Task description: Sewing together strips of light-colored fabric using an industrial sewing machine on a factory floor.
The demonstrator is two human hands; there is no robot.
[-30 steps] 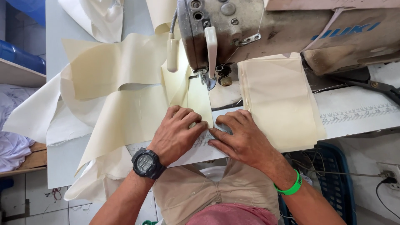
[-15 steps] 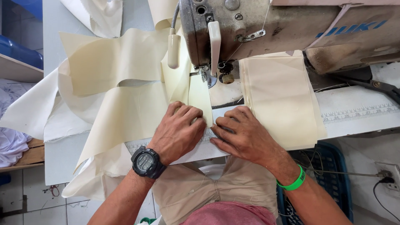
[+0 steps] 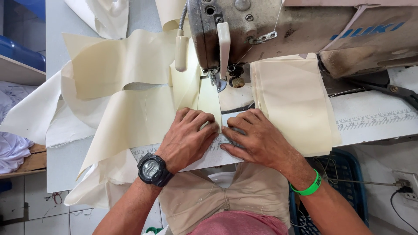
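Observation:
My left hand [image 3: 188, 138], with a black watch on the wrist, lies flat on cream fabric [image 3: 135, 117] and pins a narrow folded strip [image 3: 209, 101] that runs up under the presser foot [image 3: 214, 80] of a worn grey sewing machine [image 3: 270, 30]. My right hand [image 3: 257, 139], a green band on its wrist, presses beside it with fingertips at the strip's near edge. Both hands have bent fingers pushing down on the cloth, thumbs nearly meeting.
A stack of cut cream pieces [image 3: 292, 102] lies to the right of the needle. More cream fabric [image 3: 104, 65] spreads to the left over the white table [image 3: 61, 165]. A printed ruler [image 3: 374, 119] runs along the front edge. A blue crate [image 3: 344, 174] stands below right.
Both hands stay pressed on the strip in nearly the same spot; the fingers have shifted slightly toward the needle.

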